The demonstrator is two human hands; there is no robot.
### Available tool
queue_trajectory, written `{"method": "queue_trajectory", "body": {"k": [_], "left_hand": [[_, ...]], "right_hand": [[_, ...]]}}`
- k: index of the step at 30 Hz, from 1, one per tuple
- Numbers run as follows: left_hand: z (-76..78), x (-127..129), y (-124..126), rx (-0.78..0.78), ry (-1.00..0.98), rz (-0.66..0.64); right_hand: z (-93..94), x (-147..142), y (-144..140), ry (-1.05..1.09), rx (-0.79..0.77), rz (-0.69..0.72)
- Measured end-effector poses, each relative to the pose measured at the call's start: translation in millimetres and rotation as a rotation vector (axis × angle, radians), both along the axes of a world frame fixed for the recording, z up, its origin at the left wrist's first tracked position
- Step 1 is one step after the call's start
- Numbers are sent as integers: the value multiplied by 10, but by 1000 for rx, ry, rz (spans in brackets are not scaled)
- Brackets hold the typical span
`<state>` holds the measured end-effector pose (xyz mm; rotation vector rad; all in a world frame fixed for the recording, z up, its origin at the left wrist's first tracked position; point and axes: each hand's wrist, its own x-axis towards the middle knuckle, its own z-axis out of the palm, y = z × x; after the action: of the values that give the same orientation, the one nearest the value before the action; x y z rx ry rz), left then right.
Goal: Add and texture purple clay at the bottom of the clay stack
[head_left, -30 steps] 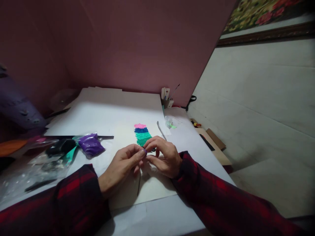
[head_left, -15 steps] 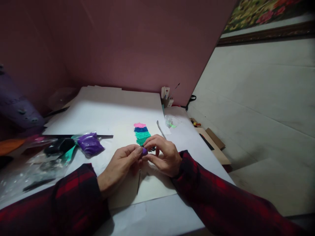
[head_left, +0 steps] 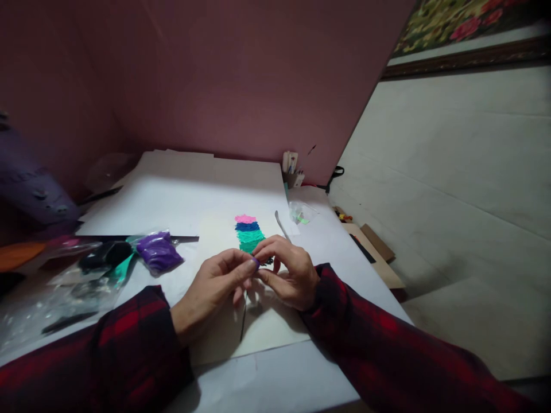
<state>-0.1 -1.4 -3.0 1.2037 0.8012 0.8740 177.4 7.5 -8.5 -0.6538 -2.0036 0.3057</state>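
Note:
My left hand [head_left: 215,287] and my right hand [head_left: 287,274] meet fingertip to fingertip over a pale card [head_left: 267,327] on the table. Between the fingers of both hands is a small purple lump [head_left: 256,263], mostly hidden. Just beyond the fingers, on the card, is a stack of textured colour bands [head_left: 249,233]: pink at the top, then blue, then teal and green. A thin grey tool [head_left: 282,226] lies right of the bands. Both sleeves are red and black plaid.
A clear bag of purple material [head_left: 158,252] lies at the left, beside black and teal bags [head_left: 105,258]. A small bag with green bits [head_left: 301,214] sits behind. A pen holder [head_left: 291,170] and scissors [head_left: 334,174] stand by the wall. A large white sheet [head_left: 185,195] covers the table's far half.
The purple lump showed more between my fingertips half a second ago; now the fingers cover most of it. Both hands stay in the same spot with small finger movements.

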Motion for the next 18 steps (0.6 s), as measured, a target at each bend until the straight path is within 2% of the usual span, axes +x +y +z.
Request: {"method": "queue_trajectory", "body": {"k": [3,8,13,18], "left_hand": [[-6,3,-4,-21,-9,7],[-8,0,-3,32,29,3],[-21,-6,3,-13,-20,-1],[-26,-13,4,23,32,-10]], "right_hand": [[5,-1,-2,-22,-12,-20],[10,0,-2,-15,0,5],[9,7,-2,-39,-12,7],[3,2,2,-2,6,14]]}}
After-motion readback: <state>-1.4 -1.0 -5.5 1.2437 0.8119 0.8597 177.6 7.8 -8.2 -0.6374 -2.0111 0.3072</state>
